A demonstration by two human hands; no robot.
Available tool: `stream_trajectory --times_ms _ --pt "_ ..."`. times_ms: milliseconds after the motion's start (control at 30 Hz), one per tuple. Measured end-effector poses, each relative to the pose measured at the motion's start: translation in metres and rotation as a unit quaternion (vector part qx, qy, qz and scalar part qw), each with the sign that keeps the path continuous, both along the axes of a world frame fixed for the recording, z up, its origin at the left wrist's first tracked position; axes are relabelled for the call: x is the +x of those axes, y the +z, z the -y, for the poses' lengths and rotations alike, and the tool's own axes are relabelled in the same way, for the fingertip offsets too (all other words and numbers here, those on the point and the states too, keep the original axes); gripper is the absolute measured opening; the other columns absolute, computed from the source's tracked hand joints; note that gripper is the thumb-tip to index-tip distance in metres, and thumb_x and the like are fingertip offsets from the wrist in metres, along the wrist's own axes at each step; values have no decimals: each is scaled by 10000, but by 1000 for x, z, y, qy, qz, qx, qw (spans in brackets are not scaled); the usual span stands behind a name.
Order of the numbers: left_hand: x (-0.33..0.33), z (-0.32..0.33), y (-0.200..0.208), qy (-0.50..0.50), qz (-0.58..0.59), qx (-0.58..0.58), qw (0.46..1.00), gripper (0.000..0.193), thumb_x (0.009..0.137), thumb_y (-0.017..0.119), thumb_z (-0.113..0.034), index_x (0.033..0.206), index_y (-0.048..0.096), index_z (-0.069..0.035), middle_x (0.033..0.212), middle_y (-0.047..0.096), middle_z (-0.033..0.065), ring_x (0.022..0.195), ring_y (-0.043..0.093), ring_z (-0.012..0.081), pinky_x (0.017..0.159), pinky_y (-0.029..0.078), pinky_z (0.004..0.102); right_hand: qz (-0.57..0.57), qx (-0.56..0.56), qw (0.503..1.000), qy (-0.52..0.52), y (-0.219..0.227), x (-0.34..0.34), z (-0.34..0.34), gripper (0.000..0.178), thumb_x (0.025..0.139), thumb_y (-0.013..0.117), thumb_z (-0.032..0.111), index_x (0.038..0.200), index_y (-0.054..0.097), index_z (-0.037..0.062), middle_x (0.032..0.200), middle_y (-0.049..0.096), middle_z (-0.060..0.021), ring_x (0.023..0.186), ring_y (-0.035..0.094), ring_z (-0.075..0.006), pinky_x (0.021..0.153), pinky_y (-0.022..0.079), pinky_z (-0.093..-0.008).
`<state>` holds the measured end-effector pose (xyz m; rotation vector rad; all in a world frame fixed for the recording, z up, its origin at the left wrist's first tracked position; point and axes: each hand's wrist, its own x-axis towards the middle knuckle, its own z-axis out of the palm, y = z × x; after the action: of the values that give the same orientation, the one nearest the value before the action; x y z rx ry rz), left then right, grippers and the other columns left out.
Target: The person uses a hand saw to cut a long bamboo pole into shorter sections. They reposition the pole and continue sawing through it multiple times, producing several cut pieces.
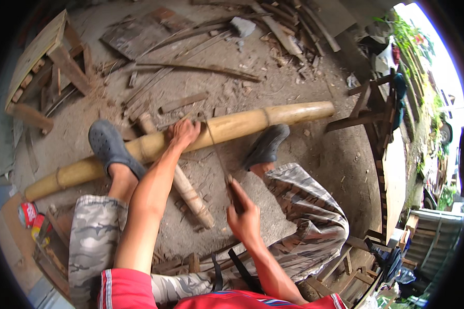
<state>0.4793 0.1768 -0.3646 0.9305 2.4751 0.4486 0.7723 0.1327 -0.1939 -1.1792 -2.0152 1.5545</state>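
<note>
A long yellow bamboo pole point(237, 124) lies slantwise across the ground, resting over a thinner round wooden piece point(189, 193). My left hand point(184, 133) grips the pole near its middle, fingers curled over the far side. To the right of that hand, a thin-bladed handsaw point(219, 157) reaches across the bamboo, its blade seen nearly edge on. My right hand point(244, 219) is closed around the saw's dark handle, on the near side of the pole. How deep the blade sits in the bamboo I cannot tell.
My left foot, in a grey clog point(111, 147), presses on the pole; the other clog point(268, 144) stands beside it. Wood scraps point(183, 102) litter the dirt floor. A wooden bench point(51, 56) stands far left, a wooden frame point(374, 113) at the right, a red can point(28, 212) lower left.
</note>
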Motion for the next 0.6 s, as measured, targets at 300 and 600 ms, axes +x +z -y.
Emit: stream_trajectory --times_ms 300,600 --pt "18 -5 -3 -148 -10 36 988 620 938 580 -460 1342 544 8 1113 678 305 1074 642 470 936 509 511 124 16 992 -32 -30 -60 -58 599 812 591 86 1408 575 134 1151 672 -284 1092 680 -381 915 534 -389" --pt "12 29 4 -146 -73 -43 986 1424 481 928 -612 1579 176 -106 1454 438 322 1362 422 484 1131 307 644 24 -4 1000 17 -10 -25 -32 685 904 720 269 1514 447 122 1261 676 -211 1142 670 -275 964 502 -348"
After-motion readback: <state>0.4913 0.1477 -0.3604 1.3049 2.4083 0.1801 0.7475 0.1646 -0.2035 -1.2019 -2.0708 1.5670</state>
